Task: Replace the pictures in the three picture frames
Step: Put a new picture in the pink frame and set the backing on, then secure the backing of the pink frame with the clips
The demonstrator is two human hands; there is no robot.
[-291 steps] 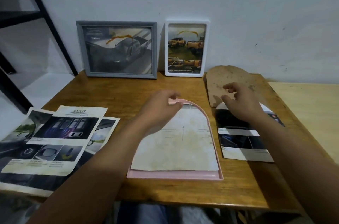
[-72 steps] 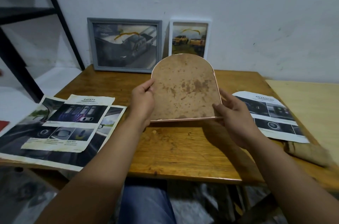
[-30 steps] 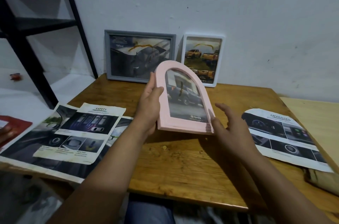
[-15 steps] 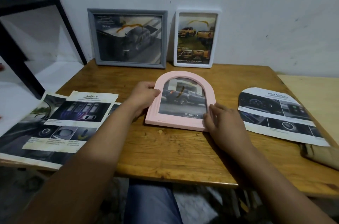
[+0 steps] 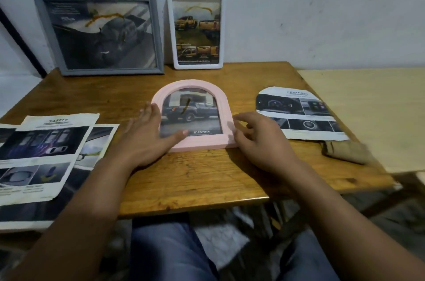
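Pink arched frame [image 5: 195, 117] flat on the surface [image 5: 197, 177]; left hand [image 5: 147, 140] and right hand [image 5: 259, 140] flank it, each grip released.

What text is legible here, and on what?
"TOYOTA", with a logo: bottom strip of the picture in the pink arched frame.
"SAFETY": heading of the top sheet on the left.
"ADVANCE...": heading of the arched cut-out sheet on the right; the ending is blurred.
Small print on the grey frame, the white frame and both sheets' captions: too small to read.
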